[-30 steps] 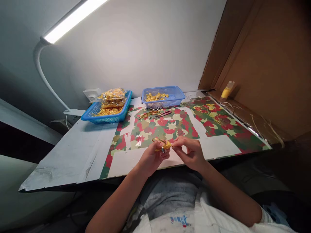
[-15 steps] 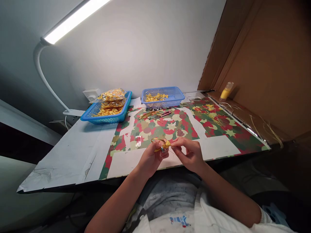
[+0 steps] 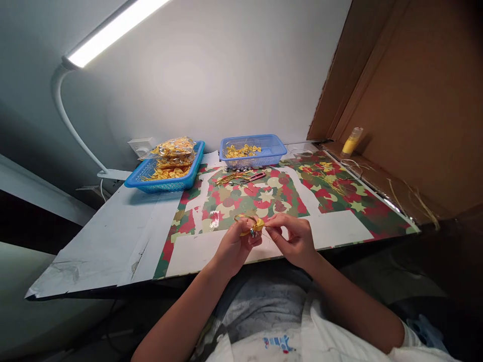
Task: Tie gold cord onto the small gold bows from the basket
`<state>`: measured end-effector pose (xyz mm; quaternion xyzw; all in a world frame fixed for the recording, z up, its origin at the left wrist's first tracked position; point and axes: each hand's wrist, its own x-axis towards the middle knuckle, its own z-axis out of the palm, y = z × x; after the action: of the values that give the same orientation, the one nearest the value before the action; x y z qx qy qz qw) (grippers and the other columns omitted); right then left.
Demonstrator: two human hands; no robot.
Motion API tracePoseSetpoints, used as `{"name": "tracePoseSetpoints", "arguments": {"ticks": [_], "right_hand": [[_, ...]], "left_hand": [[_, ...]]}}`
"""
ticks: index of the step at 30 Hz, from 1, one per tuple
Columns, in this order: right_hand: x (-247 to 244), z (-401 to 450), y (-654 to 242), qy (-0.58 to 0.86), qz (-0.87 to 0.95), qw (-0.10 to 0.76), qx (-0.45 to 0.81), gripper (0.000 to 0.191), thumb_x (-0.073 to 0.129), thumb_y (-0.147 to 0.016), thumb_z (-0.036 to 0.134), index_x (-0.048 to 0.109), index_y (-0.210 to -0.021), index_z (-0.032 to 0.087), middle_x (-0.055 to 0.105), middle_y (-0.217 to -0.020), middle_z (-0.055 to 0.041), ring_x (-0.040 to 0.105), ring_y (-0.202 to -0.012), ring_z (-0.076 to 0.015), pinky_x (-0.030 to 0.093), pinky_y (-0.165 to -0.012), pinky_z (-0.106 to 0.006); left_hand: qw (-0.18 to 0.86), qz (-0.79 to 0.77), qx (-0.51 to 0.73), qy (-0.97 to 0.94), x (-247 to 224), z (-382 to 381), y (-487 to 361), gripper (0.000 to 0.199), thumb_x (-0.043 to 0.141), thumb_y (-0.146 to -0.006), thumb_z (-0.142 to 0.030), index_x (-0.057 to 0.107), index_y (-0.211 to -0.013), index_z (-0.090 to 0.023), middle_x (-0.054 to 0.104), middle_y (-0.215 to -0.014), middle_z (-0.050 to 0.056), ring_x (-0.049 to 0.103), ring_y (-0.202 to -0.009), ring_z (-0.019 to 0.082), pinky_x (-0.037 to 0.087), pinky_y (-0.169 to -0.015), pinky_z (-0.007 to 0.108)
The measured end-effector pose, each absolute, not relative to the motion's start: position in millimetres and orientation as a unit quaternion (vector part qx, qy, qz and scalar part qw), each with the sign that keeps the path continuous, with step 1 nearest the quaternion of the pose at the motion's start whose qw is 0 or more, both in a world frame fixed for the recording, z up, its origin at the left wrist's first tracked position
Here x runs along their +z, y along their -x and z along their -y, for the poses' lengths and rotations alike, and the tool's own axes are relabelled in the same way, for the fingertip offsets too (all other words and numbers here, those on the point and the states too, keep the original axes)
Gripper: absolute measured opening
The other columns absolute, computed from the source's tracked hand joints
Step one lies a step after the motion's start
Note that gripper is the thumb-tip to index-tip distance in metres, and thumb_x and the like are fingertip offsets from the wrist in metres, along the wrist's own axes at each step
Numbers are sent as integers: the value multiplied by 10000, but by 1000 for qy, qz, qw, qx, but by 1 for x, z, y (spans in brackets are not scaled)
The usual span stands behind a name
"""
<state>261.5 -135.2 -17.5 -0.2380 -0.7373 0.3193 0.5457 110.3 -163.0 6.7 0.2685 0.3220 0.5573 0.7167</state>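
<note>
Near the front edge of the table, my left hand point(image 3: 236, 241) is closed on a yellow ribbon bow point(image 3: 260, 224). A small silver bell point(image 3: 252, 232) hangs at the bow, and a thin golden loop point(image 3: 241, 217) curves up behind my thumb. At the bow's right side, the thumb and forefinger of my right hand point(image 3: 294, 239) are pinched together. What they pinch is too small to make out; a thin strand shows below the fingertips.
Left stands a blue basket point(image 3: 196, 168) with bagged and loose yellow bows. Another blue basket point(image 3: 277, 152) holds more bows. Golden strands point(image 3: 232, 178), a pink clip-like tool point(image 3: 257, 177) and silver bells point(image 3: 245, 170) lie before it. A glue-stick-like tube point(image 3: 351, 142) and a lamp point(image 3: 113, 35) stand farther out.
Almost nothing differs. The yellow bow has turned slightly in my left fingers, and my right hand keeps nearly the same place.
</note>
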Motion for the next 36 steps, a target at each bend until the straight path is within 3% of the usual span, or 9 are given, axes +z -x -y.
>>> {"name": "tracePoseSetpoints", "arguments": {"ticks": [30, 36], "right_hand": [[-16, 137, -259, 262, 746, 542, 285, 112, 570, -832, 135, 656, -839, 207, 650, -683, -2, 539, -583, -106, 433, -524, -240], [-13, 135, -261, 261, 776, 524, 237, 125, 559, -824, 121, 648, -809, 207, 644, -682, -1, 510, -562, -100, 410, -502, -233]], "left_hand": [[774, -317, 528, -147, 4, 166, -113, 106, 571, -647, -178, 478, -601, -159, 448, -576, -33, 313, -452, 53, 305, -442, 194], [741, -356, 544, -171, 4, 165, -115, 77, 559, -633, -174, 493, -601, -150, 432, -571, -36, 306, -457, 49, 301, -443, 185]]}}
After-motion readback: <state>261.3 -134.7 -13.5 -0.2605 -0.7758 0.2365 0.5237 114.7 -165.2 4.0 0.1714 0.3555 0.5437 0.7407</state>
